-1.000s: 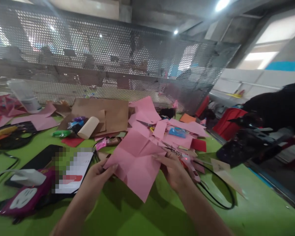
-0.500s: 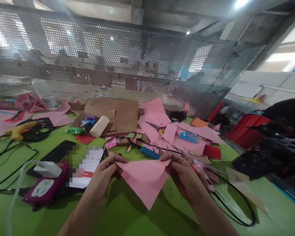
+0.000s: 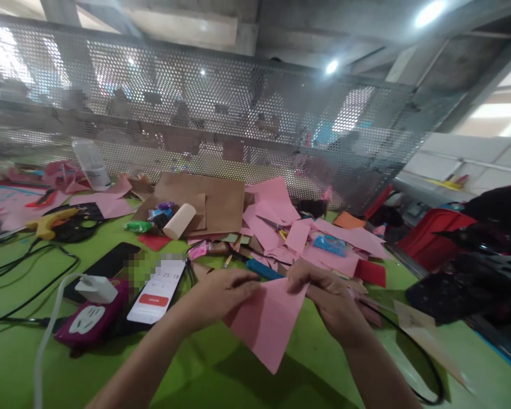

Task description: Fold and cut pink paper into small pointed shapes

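A pink paper sheet (image 3: 270, 326) hangs between my hands over the green table, its lower corner pointing down toward me. My left hand (image 3: 225, 292) lies along its upper left edge, fingers closed on the paper and partly covering it. At the upper right corner, my right hand (image 3: 323, 292) pinches the paper between thumb and fingers. Just behind the hands lies a blue tool handle (image 3: 262, 268), partly hidden by my right hand.
Pink paper scraps (image 3: 272, 221) and brown cardboard (image 3: 221, 204) are piled along the back. At left are a lit phone (image 3: 157, 289), a purple power strip (image 3: 87, 318) with a white plug, cables and a yellow glue gun (image 3: 51, 222). A perforated metal screen (image 3: 221, 125) stands behind.
My left hand has moved right along the paper, closer to my right hand. The paper's top edge is no longer stretched wide, and the view has shifted slightly.
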{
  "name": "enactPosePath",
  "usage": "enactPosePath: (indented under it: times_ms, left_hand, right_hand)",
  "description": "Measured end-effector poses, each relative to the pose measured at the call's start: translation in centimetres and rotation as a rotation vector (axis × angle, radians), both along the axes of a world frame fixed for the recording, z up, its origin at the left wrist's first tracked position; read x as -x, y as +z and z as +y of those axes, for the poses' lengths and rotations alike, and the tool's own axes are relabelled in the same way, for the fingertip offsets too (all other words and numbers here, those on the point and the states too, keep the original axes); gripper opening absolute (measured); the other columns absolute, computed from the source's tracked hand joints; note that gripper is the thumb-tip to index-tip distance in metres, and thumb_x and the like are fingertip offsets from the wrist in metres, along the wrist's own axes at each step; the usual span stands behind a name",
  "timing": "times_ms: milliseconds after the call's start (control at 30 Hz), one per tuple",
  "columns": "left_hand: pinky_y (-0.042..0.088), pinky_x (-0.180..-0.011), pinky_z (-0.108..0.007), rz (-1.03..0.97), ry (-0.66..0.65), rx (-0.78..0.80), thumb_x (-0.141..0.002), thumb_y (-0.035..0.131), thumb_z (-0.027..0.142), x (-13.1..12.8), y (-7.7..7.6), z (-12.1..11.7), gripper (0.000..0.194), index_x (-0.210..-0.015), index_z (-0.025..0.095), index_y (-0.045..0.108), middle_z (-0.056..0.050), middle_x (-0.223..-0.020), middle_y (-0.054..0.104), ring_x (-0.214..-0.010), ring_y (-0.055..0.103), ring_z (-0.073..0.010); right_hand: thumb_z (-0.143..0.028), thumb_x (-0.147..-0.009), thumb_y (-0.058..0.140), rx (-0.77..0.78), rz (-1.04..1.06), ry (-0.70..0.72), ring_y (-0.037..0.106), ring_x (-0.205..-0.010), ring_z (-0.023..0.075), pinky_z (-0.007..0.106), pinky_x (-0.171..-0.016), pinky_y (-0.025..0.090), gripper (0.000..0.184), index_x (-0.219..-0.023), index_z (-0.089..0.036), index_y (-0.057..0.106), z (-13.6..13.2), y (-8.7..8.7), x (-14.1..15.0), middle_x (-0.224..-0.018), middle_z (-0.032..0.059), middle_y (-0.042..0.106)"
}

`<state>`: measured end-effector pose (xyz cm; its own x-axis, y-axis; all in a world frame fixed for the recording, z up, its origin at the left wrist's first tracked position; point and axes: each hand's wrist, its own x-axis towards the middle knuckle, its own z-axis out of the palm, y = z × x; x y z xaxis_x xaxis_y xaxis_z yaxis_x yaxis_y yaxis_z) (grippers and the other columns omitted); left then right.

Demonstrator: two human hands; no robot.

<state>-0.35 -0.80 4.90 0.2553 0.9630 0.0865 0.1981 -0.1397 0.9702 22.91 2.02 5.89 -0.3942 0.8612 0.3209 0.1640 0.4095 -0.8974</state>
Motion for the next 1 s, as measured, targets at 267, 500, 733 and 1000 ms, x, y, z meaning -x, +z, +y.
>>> enactPosePath:
  times_ms: [267, 500, 733, 1000]
  left_hand:
    - [0.034, -0.059, -0.025, -0.091, 0.126, 0.03, -0.082, 0.06, 0.038, -1.8, -3.1, 1.5, 0.026, -0.069, 0.018, 0.071, -0.001, -0.067, 0.066, -0.064, 0.055, -0.0177]
    - [0.038, -0.064, -0.026, -0.09, 0.145, 0.034, -0.085, 0.057, 0.038, -2.4, -4.5, 1.3, 0.026, -0.073, 0.019, 0.069, -0.001, -0.07, 0.066, -0.071, 0.058, -0.0197]
    - [0.034, -0.061, -0.026, 0.054, 0.101, -0.013, -0.088, 0.053, 0.037, -2.4, -5.0, 0.9, 0.027, -0.071, 0.02, 0.065, 0.0, -0.068, 0.062, -0.069, 0.055, -0.0189]
    - [0.033, -0.06, -0.026, 0.143, 0.021, -0.019, -0.087, 0.053, 0.035, -2.5, -4.8, 0.7, 0.027, -0.067, 0.02, 0.062, 0.0, -0.065, 0.061, -0.065, 0.054, -0.0183]
  right_hand:
    - [-0.048, -0.09, 0.057, 0.252, 0.303, -0.115, 0.064, -0.091, 0.023, 0.033, -0.077, 0.05, 0.041, -0.124, -0.027, 0.06, 0.7, -0.5, 1.4, -0.101, 0.0056, 0.069]
    - [-0.042, -0.062, 0.086, 0.446, 0.211, -0.152, 0.067, -0.083, 0.0257, 0.036, -0.074, 0.053, 0.04, -0.092, -0.02, 0.073, 0.2, -3.4, 2.7, -0.092, 0.0067, 0.075]
    - [-0.035, -0.061, 0.086, 0.43, 0.233, -0.177, 0.064, -0.07, 0.0195, 0.031, -0.067, 0.049, 0.022, -0.077, -0.022, 0.078, 0.0, -3.9, 2.9, -0.075, 0.0024, 0.073]
    - [-0.037, -0.066, 0.084, 0.323, 0.339, -0.32, 0.052, -0.064, 0.0138, 0.026, -0.061, 0.04, 0.024, -0.061, -0.019, 0.069, 0.5, -3.7, 2.1, -0.067, -0.0005, 0.062]
